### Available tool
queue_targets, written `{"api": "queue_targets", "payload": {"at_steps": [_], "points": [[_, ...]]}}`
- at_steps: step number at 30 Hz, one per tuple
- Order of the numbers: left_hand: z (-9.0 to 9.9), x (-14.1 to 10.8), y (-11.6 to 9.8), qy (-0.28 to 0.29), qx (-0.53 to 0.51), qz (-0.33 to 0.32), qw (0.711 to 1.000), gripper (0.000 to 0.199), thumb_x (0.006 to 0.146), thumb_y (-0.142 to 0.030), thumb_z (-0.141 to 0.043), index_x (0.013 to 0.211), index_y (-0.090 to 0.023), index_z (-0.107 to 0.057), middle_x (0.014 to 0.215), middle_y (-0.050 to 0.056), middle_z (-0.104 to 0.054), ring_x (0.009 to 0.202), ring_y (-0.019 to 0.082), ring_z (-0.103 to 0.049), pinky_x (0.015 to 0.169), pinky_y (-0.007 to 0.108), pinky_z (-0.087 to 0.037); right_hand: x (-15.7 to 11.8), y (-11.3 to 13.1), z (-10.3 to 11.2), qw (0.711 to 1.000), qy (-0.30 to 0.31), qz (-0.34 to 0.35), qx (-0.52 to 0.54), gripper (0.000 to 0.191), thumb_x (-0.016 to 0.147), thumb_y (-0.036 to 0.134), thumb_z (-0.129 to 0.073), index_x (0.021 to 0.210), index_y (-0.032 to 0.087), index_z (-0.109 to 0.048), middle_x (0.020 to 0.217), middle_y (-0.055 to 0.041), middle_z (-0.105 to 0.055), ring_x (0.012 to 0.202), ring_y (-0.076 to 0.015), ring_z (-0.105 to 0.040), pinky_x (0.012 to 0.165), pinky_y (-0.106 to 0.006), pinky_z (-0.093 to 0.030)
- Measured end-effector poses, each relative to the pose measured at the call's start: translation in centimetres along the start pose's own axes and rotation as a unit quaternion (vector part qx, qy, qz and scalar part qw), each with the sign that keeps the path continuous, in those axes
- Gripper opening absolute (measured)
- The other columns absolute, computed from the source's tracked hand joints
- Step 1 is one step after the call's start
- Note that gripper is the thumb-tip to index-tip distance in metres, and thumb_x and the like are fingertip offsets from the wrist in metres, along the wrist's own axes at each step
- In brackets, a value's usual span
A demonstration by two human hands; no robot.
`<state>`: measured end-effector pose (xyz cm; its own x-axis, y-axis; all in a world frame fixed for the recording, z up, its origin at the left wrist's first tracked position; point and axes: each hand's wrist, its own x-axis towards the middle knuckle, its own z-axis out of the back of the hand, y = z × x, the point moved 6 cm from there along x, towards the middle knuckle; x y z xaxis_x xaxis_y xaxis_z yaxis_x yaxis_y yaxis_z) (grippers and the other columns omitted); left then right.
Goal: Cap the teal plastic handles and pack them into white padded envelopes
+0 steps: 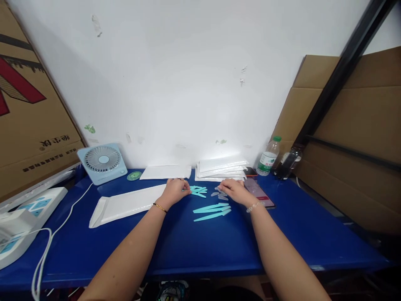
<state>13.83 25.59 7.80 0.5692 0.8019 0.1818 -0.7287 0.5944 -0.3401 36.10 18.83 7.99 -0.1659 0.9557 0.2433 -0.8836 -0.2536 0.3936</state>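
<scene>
My left hand [176, 191] is closed at the left end of a small pile of teal eyebrow razors [198, 191], its fingertips pinched on one of them. My right hand [235, 190] is over a few small translucent plastic caps [222, 195], thumb and finger pinched together on one cap. Between my forearms, several more teal razors [212, 211] lie side by side, their narrow ends pointing left. A long white padded envelope [131, 204] lies partly behind my left hand.
A blue-covered table [200, 246] carries everything. Along the wall are a stack of white envelopes [221, 167], another white envelope [166, 172], a light blue fan [103, 162] and a water bottle [268, 157]. A phone [260, 193] is beside my right wrist; a power strip [37, 209] stands left.
</scene>
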Motion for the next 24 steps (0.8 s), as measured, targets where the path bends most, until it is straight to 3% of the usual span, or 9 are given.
{"api": "queue_targets", "payload": {"at_steps": [3, 7, 10, 14, 17, 20, 24], "points": [[0.3, -0.1, 0.4, -0.029, -0.014, 0.016, 0.999, 0.028, 0.071, -0.041, -0.065, 0.093, -0.024, -0.064, 0.091, 0.001, -0.066, 0.088, 0.020, -0.060, 0.082, 0.033, -0.035, -0.5, -0.7, 0.7, 1.000, -0.003, -0.010, 0.003, 0.025, 0.084, 0.045, -0.053, 0.078, 0.022, -0.064, 0.085, -0.0014, -0.063, 0.083, -0.0187, -0.055, 0.079, -0.033, -0.029], [0.0, -0.4, -0.7, -0.015, -0.049, -0.019, 0.999, 0.025, 0.074, -0.043, -0.062, 0.090, -0.024, -0.064, 0.089, -0.001, -0.066, 0.084, 0.017, -0.060, 0.079, 0.029, -0.036, -0.9, 0.0, -0.8, 0.994, 0.101, 0.027, -0.009, 0.017, 0.072, 0.038, -0.068, 0.074, 0.022, -0.068, 0.082, -0.0010, -0.060, 0.081, -0.0181, -0.055, 0.078, -0.031, -0.029], [-0.8, -0.8, -2.5, 0.017, -0.064, -0.069, 0.995, 0.026, 0.077, -0.046, -0.059, 0.088, -0.023, -0.065, 0.084, -0.001, -0.065, 0.083, 0.016, -0.060, 0.076, 0.027, -0.036, -0.9, 0.5, -1.8, 0.990, 0.135, 0.040, -0.024, 0.014, 0.071, 0.034, -0.069, 0.074, 0.020, -0.067, 0.082, -0.0014, -0.059, 0.084, -0.0185, -0.054, 0.078, -0.031, -0.028], [-2.1, -1.2, -4.9, 0.052, -0.029, -0.140, 0.988, 0.025, 0.084, -0.045, -0.053, 0.087, -0.024, -0.067, 0.084, -0.001, -0.067, 0.085, 0.016, -0.059, 0.077, 0.029, -0.032, -0.6, 1.5, -2.1, 0.992, 0.104, 0.066, -0.004, 0.017, 0.078, 0.036, -0.064, 0.074, 0.020, -0.064, 0.084, -0.0010, -0.058, 0.086, -0.0177, -0.054, 0.079, -0.032, -0.027], [-2.3, -1.0, -5.6, 0.052, 0.023, -0.152, 0.987, 0.026, 0.088, -0.035, -0.049, 0.078, -0.022, -0.068, 0.084, 0.000, -0.069, 0.084, 0.017, -0.058, 0.076, 0.031, -0.030, -0.5, 2.2, -2.0, 0.993, 0.081, 0.086, 0.022, 0.018, 0.080, 0.037, -0.064, 0.074, 0.020, -0.062, 0.085, -0.0005, -0.059, 0.085, -0.0169, -0.054, 0.080, -0.032, -0.027], [-1.3, -0.6, -4.6, 0.006, 0.065, -0.126, 0.990, 0.027, 0.089, -0.034, -0.048, 0.076, -0.021, -0.069, 0.083, 0.003, -0.069, 0.087, 0.018, -0.056, 0.077, 0.033, -0.030, -0.2, 1.7, -1.2, 0.996, 0.046, 0.071, 0.025, 0.016, 0.079, 0.034, -0.065, 0.072, 0.019, -0.062, 0.085, -0.0009, -0.059, 0.085, -0.0170, -0.054, 0.083, -0.033, -0.028], [0.0, -0.4, -1.9, -0.031, 0.071, -0.059, 0.995, 0.030, 0.089, -0.038, -0.045, 0.080, -0.023, -0.069, 0.086, 0.003, -0.069, 0.089, 0.020, -0.055, 0.079, 0.034, -0.031, -0.3, -0.4, 0.7, 0.999, -0.005, 0.000, 0.032, 0.020, 0.077, 0.038, -0.064, 0.073, 0.018, -0.064, 0.084, -0.0025, -0.060, 0.078, -0.0163, -0.054, 0.080, -0.032, -0.032]]}}
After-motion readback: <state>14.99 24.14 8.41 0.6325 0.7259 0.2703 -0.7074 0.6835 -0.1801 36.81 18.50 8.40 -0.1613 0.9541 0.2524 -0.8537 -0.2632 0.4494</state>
